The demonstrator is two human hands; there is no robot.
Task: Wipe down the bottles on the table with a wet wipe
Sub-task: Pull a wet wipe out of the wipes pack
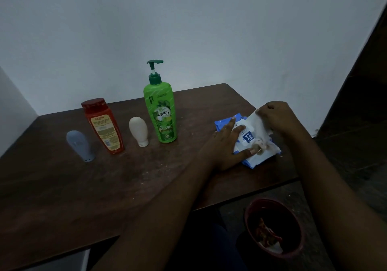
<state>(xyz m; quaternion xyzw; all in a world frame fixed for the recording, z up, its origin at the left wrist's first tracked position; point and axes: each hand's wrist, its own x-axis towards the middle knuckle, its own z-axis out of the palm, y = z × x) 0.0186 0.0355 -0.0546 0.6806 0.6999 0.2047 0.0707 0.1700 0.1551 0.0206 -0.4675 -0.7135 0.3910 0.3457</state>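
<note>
Pulling a wipe (259, 124) from the pack (250, 163) right of the green pump bottle (160, 111), left hand (226, 145) flat and pinning the pack, right hand (278, 118) pinching the sheet; next, likely: free it, then start wiping that bottle, which stands untouched.

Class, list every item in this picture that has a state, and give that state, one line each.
Grey-blue bottle: standing on its cap, untouched.
Red bottle: upright, cap on.
White bottle: standing on its cap.
Green pump bottle: upright, untouched.
Pack of wipes: lying on the table, pressed down by the left hand.
Wipe: partly pulled out, pinched by the right hand.
Bin: open, rubbish inside.
</note>
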